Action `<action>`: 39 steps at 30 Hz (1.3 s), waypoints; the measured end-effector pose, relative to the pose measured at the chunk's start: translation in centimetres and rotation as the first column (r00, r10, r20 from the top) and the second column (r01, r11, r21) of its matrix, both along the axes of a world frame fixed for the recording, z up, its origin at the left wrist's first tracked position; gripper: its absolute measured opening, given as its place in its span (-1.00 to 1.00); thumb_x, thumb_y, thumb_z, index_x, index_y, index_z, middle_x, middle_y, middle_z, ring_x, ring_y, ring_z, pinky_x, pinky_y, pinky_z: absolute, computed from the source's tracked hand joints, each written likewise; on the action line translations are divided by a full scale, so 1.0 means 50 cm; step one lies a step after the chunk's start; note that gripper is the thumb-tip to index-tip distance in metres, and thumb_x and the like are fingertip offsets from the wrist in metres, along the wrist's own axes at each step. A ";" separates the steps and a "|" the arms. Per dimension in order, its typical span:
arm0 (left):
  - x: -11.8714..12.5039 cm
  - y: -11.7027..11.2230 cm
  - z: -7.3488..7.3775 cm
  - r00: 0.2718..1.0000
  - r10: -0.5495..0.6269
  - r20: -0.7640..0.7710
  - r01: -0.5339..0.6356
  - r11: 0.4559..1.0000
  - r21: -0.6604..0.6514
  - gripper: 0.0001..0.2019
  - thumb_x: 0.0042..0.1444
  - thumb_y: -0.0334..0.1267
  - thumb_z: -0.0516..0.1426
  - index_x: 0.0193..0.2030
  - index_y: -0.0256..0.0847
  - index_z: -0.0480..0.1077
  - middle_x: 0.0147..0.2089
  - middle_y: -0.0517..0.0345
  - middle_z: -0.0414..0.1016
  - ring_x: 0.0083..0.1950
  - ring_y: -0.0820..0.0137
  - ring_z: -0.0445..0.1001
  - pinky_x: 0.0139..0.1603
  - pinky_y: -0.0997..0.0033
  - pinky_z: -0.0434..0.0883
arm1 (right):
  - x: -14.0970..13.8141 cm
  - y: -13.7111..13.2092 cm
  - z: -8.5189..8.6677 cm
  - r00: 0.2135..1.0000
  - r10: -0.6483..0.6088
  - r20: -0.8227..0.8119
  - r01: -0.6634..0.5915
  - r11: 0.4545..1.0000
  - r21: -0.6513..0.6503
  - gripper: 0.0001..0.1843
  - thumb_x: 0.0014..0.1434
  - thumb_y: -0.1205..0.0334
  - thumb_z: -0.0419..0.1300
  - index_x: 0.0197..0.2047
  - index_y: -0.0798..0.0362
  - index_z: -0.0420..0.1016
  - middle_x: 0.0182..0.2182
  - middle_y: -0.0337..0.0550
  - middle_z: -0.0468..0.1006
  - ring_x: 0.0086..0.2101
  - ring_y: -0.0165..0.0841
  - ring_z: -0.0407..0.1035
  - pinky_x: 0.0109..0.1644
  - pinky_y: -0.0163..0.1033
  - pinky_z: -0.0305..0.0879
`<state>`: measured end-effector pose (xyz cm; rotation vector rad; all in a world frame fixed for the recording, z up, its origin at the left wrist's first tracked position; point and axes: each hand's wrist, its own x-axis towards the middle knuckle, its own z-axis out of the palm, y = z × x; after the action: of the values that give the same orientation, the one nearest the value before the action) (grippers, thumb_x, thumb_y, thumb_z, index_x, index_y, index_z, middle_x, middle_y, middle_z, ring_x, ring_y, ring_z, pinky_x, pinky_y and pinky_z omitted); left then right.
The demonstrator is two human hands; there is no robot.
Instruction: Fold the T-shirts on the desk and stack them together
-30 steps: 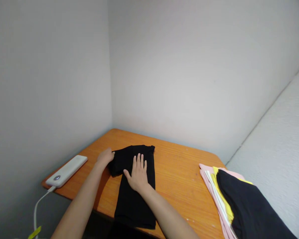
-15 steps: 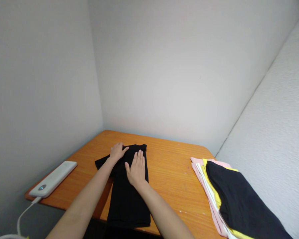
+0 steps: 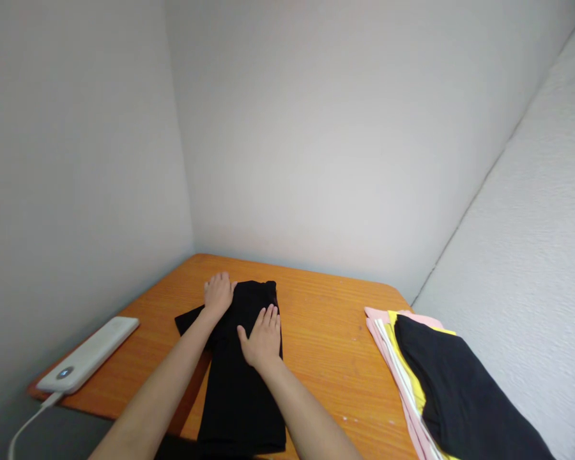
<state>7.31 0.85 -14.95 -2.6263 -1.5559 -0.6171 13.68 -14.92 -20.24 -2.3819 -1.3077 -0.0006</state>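
The black garment [image 3: 242, 396] lies on the wooden bench [image 3: 326, 358], left of centre, running from under both hands down to the front edge; whether its lower hem hangs slightly over that edge is hard to tell. As a judgement, the work looks about midway: the cloth already sits in a long, narrow, fairly flat strip with a straight right side, which suggests it is at least partly folded lengthwise. What seems left undone is on the other side, where a flap [image 3: 188, 319] sticks out to the left past the forearm, outside the strip, and the strip itself is at full length, with no crosswise fold visible. The right hand [image 3: 263, 335] rests palm down on the upper middle of the cloth, fingers straight and thumb spread, clamped on nothing. The left hand [image 3: 219, 295] lies over the upper left edge, fingers slightly bent; whether it pinches any fabric cannot be told. At the right, well apart from the garment, a stack of clothes [image 3: 464, 383] shows black on top with yellow, white and pink edges beneath, layered fairly neatly. A white device [image 3: 93, 354] with a cable [image 3: 26, 428] sits at the left.
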 end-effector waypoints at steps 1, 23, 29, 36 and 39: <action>-0.007 0.001 0.003 1.000 0.004 -0.002 -0.004 1.000 0.004 -0.62 0.34 -0.14 -0.13 0.09 -0.32 0.32 0.13 -0.23 0.41 0.19 0.07 0.34 0.15 0.11 0.23 | 0.001 -0.002 0.002 1.000 0.002 0.007 -0.002 1.000 0.000 -0.06 0.27 -0.20 -0.07 0.38 0.48 -0.04 0.38 0.35 -0.24 0.37 0.05 -0.36 0.40 0.12 -0.38; -0.181 0.072 0.008 0.971 0.069 0.228 0.085 0.795 -0.600 -0.67 0.28 -0.04 0.09 -0.07 -0.30 0.42 -0.16 0.09 0.51 -0.21 0.39 0.51 -0.16 0.26 0.50 | -0.028 -0.034 0.054 0.811 0.585 0.012 -0.580 0.807 -0.111 -0.33 0.37 -0.09 -0.16 0.44 0.01 -0.05 0.42 -0.09 -0.15 0.38 -0.07 -0.34 0.40 0.17 -0.32; -0.093 0.012 0.000 0.862 -0.164 0.480 0.433 0.731 -0.528 -0.53 0.38 0.02 -0.14 0.03 -0.32 0.38 -0.10 -0.02 0.57 -0.14 0.38 0.57 -0.09 0.29 0.50 | -0.062 -0.079 0.065 0.808 0.588 -0.051 -0.589 0.798 -0.128 -0.06 0.28 -0.33 -0.18 0.42 0.27 -0.05 0.39 0.22 -0.10 0.36 0.13 -0.36 0.35 0.34 -0.30; -0.056 -0.084 -0.072 0.832 -0.448 0.328 0.548 0.758 -0.355 -0.59 0.26 -0.11 -0.03 0.18 -0.12 0.39 0.32 0.02 0.33 0.36 0.22 0.22 0.36 0.08 0.10 | -0.085 -0.143 0.082 0.761 0.647 -0.047 -0.646 0.751 -0.137 -0.03 0.26 -0.36 -0.18 0.44 0.25 -0.13 0.40 0.20 -0.15 0.36 0.14 -0.40 0.36 0.36 -0.38; -0.056 -0.111 -0.094 0.840 -0.503 0.205 0.543 0.781 -0.310 -0.54 0.27 -0.11 -0.05 0.27 -0.09 0.30 0.42 0.07 0.13 0.46 0.25 0.03 0.43 0.02 -0.12 | -0.103 -0.171 0.087 0.726 0.687 -0.024 -0.683 0.718 -0.134 -0.06 0.29 -0.30 -0.15 0.45 0.27 -0.19 0.40 0.20 -0.25 0.36 0.14 -0.48 0.37 0.35 -0.36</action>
<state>4.51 -4.71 -19.65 -3.4035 -1.0054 -0.5405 8.55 -23.46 -15.90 -1.8412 -2.1944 0.2821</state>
